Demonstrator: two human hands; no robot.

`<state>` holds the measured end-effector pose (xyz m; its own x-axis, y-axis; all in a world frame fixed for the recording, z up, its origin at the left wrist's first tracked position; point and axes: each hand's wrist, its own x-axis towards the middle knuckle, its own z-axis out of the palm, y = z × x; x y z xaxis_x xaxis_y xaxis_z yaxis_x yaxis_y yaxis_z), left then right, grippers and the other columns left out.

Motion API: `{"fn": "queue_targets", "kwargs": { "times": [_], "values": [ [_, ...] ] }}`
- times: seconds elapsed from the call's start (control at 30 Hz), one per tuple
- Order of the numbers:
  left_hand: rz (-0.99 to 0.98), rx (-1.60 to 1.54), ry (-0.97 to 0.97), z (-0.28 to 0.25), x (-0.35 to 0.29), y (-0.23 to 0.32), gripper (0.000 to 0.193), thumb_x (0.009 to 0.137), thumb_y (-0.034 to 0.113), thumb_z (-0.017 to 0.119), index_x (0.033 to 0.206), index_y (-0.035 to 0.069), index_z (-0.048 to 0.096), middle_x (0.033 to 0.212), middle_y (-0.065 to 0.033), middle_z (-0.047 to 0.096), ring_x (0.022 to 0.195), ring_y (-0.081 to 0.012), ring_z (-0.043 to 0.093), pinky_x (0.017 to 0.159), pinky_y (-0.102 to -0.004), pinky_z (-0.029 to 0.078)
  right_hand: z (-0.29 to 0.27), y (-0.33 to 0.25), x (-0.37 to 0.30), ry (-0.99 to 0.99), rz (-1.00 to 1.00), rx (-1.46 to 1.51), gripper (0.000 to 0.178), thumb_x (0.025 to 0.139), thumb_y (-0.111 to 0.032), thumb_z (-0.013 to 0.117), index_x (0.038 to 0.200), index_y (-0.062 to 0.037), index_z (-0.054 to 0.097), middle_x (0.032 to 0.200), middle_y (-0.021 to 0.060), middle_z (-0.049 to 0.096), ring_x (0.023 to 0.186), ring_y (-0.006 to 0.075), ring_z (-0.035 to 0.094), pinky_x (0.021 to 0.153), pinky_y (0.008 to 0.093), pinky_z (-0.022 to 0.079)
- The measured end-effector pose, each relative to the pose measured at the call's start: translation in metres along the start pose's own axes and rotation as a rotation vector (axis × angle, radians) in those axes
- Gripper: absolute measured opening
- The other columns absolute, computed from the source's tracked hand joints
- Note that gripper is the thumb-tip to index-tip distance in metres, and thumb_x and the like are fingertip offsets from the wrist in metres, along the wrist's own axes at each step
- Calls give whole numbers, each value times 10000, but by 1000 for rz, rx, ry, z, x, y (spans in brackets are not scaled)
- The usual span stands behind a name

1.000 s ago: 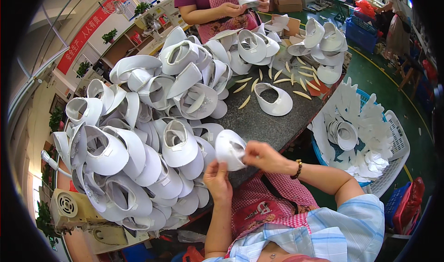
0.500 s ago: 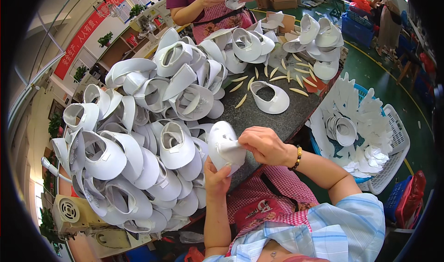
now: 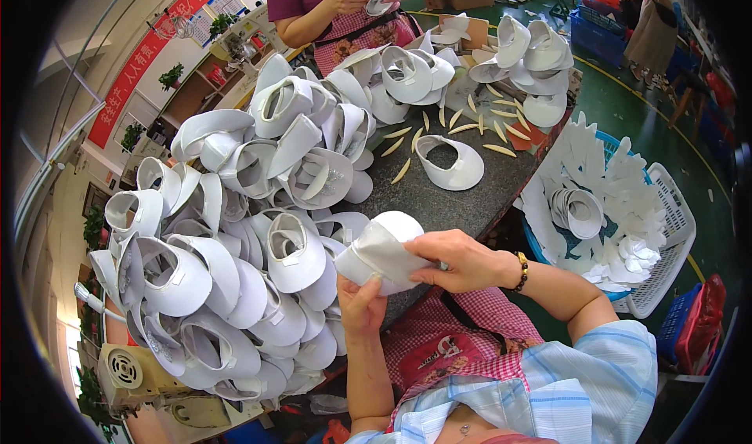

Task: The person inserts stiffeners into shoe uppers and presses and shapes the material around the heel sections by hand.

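Over the near edge of the dark table I hold a white visor (image 3: 384,248) between both hands. My left hand (image 3: 362,307) pinches its lower left side with the thumb on top. At its right side, my right hand (image 3: 462,262) grips the edge between thumb and fingers. A finished-looking white visor (image 3: 450,162) lies flat beyond my hands, its oval opening to the left. Several small cream crescent-shaped pieces (image 3: 468,128) are scattered around it. To the left rises a big heap of white visors (image 3: 294,248), close beside my left hand.
Across the dark table (image 3: 407,197) a co-worker's hands (image 3: 348,1) hold a white piece. More visors (image 3: 540,52) are stacked at the far right corner. Right of the table, a blue basket (image 3: 611,142) holds white cut sheets, beside a white crate (image 3: 675,209). A beige machine (image 3: 125,369) stands lower left.
The visor in my hands has turned and now shows a broad smooth surface. My right hand has shifted from pinching its upper edge to holding its right side, lower down.
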<state>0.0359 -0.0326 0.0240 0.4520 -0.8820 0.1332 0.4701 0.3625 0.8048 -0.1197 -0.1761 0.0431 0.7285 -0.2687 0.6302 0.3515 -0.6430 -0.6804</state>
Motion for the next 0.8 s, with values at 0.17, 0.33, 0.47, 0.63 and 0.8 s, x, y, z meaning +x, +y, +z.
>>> {"fn": "queue_targets", "kwargs": {
  "times": [0.17,0.33,0.47,0.63,0.8],
  "values": [
    [-65,239,-182,5,-15,-12,514,741,-6,705,1226,-26,536,1164,-115,613,1080,-203,595,974,-358,444,-7,21,-16,-124,631,717,398,909,-339,643,1062,28,659,818,-19,606,723,34,519,626,221,428],
    [-260,512,-146,11,-23,-22,372,767,31,731,1111,-23,600,1015,-50,661,898,-117,620,796,-263,488,-1,22,-32,79,785,801,243,887,-247,684,917,-6,698,808,-27,642,711,28,546,622,197,431],
    [-365,510,-211,3,-26,-18,358,755,28,730,1088,-38,617,976,-72,676,876,-144,635,799,-284,494,-8,25,-39,511,669,1008,193,789,-32,715,956,-4,624,870,37,640,656,98,595,556,243,496],
    [-192,520,-58,2,-24,-9,427,722,45,719,1117,-62,597,1034,-101,663,919,-183,637,866,-324,481,-79,121,-125,960,542,249,191,817,-31,653,1004,4,635,904,50,648,687,98,621,632,224,514],
    [-125,447,27,-3,-9,-22,585,731,92,706,1250,-80,499,1203,-154,593,1072,-227,592,975,-364,429,-129,193,-266,658,1021,-32,254,810,-105,691,1029,10,632,924,43,642,813,118,609,774,244,491]
  ]
}}
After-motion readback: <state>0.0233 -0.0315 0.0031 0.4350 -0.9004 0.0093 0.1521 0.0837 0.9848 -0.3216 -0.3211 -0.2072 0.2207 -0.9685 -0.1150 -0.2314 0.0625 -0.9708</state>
